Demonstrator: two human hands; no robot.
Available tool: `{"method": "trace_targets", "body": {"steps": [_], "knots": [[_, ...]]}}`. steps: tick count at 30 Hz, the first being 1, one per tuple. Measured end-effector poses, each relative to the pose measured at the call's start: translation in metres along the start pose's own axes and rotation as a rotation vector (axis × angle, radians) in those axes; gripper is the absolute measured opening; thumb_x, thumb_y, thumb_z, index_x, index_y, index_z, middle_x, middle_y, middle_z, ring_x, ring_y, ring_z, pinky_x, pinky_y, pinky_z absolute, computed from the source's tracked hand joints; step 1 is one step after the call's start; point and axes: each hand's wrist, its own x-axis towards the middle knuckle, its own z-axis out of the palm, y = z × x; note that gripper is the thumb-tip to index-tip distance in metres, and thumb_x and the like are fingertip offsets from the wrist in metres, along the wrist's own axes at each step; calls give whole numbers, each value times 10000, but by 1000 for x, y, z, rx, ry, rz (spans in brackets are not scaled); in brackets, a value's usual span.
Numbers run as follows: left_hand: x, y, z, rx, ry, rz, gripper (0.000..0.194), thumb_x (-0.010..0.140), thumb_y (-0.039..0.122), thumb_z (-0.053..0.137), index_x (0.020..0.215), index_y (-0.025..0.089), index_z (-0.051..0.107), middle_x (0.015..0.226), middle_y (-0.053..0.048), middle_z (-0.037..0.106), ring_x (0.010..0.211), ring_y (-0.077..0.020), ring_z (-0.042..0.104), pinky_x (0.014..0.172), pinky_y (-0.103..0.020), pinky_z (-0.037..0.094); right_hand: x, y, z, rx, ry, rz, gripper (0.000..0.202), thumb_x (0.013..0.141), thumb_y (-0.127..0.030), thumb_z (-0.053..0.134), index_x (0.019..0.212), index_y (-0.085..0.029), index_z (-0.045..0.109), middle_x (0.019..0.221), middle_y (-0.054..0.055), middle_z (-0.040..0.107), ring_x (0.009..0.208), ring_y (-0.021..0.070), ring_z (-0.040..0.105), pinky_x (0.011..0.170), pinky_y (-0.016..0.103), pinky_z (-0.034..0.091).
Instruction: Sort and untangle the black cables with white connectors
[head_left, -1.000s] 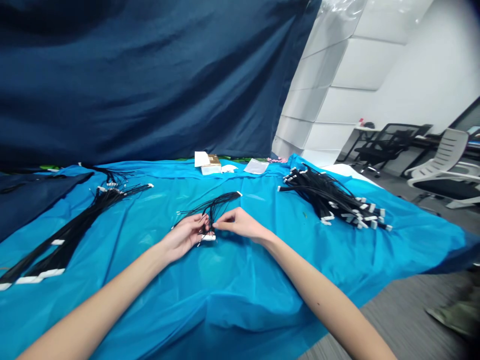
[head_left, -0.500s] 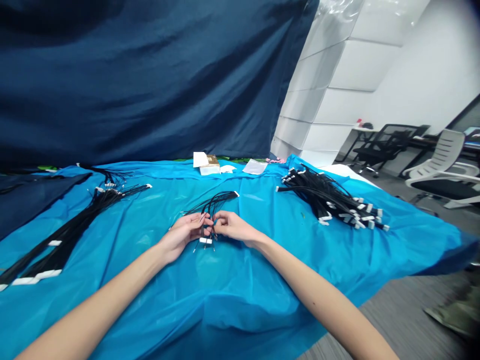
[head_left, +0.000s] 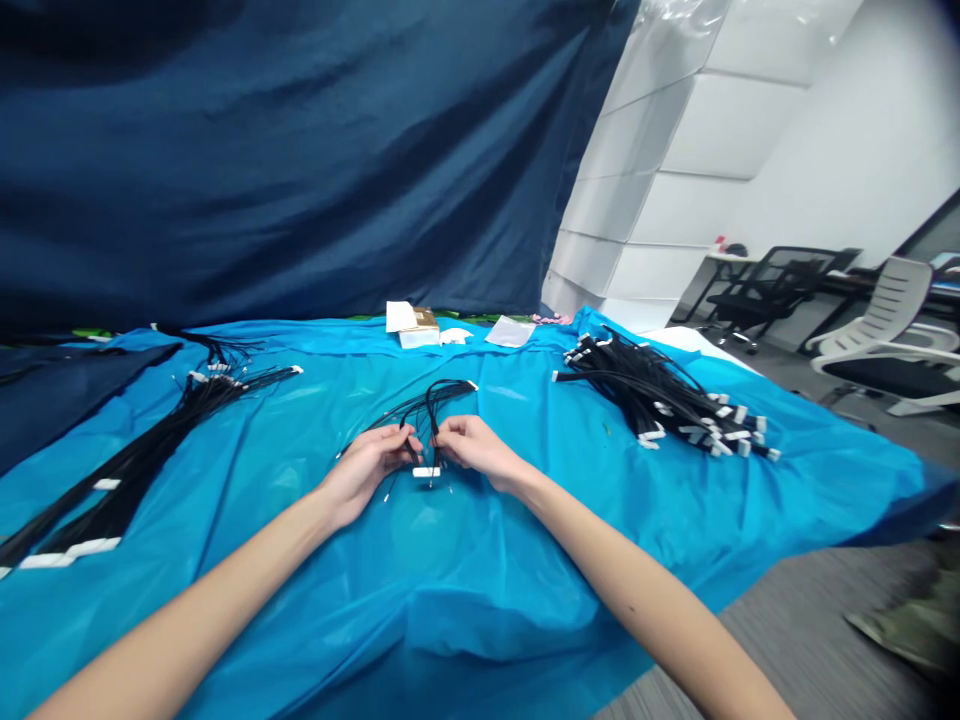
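A wire harness [head_left: 431, 392] of thin black wires lies in front of me on the blue cloth, curving back to a small white connector at its far end. My left hand [head_left: 373, 458] pinches some of its wires between thumb and fingers. Just to the right, my right hand [head_left: 472, 447] is closed on another strand of the same harness. Between and below the fingertips hangs a white connector [head_left: 427, 472], and a few loose wire ends with tiny tips stick out near it. The exact grip inside the fingers is partly hidden.
On the left lies a long bundle of black cables [head_left: 150, 450] with white connectors. A larger cable pile [head_left: 652, 390] sits on the right. At the back are a small open box [head_left: 414, 328] and a clear plastic bag [head_left: 511, 331]. Blue cloth [head_left: 315, 600] covers the table.
My hands have moved slightly apart, drawing the strands away from each other. The white connector has shifted a little right and up and now sits level.
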Motion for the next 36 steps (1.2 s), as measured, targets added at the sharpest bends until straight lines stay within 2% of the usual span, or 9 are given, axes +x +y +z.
{"method": "trace_targets", "body": {"steps": [2, 6, 13, 20, 24, 26, 29, 33, 36], "knots": [[1, 1, 0, -51, 49, -26, 58, 740, 174, 574, 739, 121, 596, 684, -25, 631, 645, -110, 575, 670, -221, 419, 2, 4, -1, -8, 29, -23, 110, 676, -185, 461, 567, -168, 462, 454, -56, 449, 422, 57, 369, 448, 200, 248], [2, 3, -2, -97, 57, -80, 206, 824, 197, 421, 694, 129, 565, 659, -50, 650, 648, -127, 584, 694, -243, 422, 6, 10, -1, 13, 51, -75, 56, 699, -201, 446, 692, -171, 492, 574, -19, 572, 474, 80, 488, 483, 199, 327], [3, 3, -4, -16, 20, 19, 122, 754, 231, 555, 707, 126, 594, 728, -68, 688, 780, -170, 609, 817, -288, 398, 6, 14, -2, 11, 179, -179, 153, 682, -278, 560, 782, -165, 544, 660, -18, 545, 551, 86, 475, 510, 205, 342], [-5, 14, 0, -245, -87, 199, 172, 738, 110, 466, 700, 114, 634, 763, -60, 647, 791, -151, 580, 768, -270, 439, -2, -2, 2, 341, 91, -315, 391, 739, -327, 551, 1100, -198, 476, 726, -30, 499, 459, 40, 404, 391, 175, 271], [-11, 24, 1, -387, -177, 229, 179, 708, 69, 450, 667, 119, 617, 694, -55, 615, 754, -156, 587, 752, -284, 466, -5, -9, 1, 438, 58, -419, 428, 732, -358, 589, 1119, -213, 478, 808, -14, 532, 489, 44, 426, 387, 179, 314], [-11, 28, -2, -448, -187, 205, 186, 744, 132, 433, 689, 118, 610, 652, -52, 589, 703, -157, 585, 718, -298, 484, -4, -9, 1, 468, 82, -380, 385, 714, -374, 607, 1042, -200, 508, 747, -25, 537, 470, 48, 421, 375, 178, 323], [-3, 27, -8, -393, -97, 86, 243, 819, 237, 401, 742, 112, 594, 634, -55, 574, 636, -158, 586, 628, -299, 503, -1, -3, 3, 482, 65, -187, 318, 689, -390, 622, 899, -160, 559, 621, -40, 516, 411, 39, 371, 335, 166, 267], [9, 15, -14, -119, 78, -131, 120, 811, 118, 455, 813, 87, 571, 592, -44, 571, 551, -115, 583, 585, -240, 507, 0, 5, 6, 510, -32, 50, 289, 633, -377, 673, 720, -118, 578, 559, -23, 521, 396, 31, 369, 336, 162, 227], [8, 7, -11, -20, 91, -137, 176, 792, 70, 483, 959, 62, 538, 644, -53, 590, 581, -118, 607, 604, -236, 519, 1, 7, 6, 540, -32, 74, 282, 591, -339, 717, 671, -114, 567, 552, -29, 510, 434, 28, 393, 372, 152, 264]]}}
